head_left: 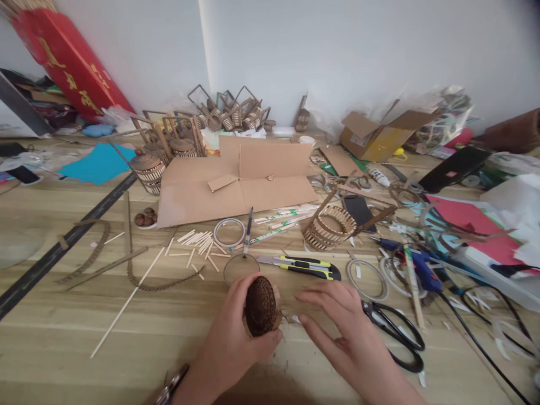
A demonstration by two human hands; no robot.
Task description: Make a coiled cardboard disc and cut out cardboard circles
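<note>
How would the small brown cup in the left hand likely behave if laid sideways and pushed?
Laid sideways, the brown cup would probably roll, since its mouth is rounded. It is likely light for its size, being hollow. Its ridged inside suggests it may not be slippery, though the left hand hides much of the outside.

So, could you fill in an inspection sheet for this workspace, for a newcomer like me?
Surface: wood-grain top, strewn with materials.
Job's things: dark woven cup, held; slatted basket, set farther off.
Clutter: loose short sticks; yellow-and-black cutter; black scissors.
Hands: left hand grips the cup; right hand is open beside the scissors, nothing clearly held.
Cables: black cable runs from the blue glue gun toward the lower right.
Surroundings: pale wall; red box, upper left.
</note>
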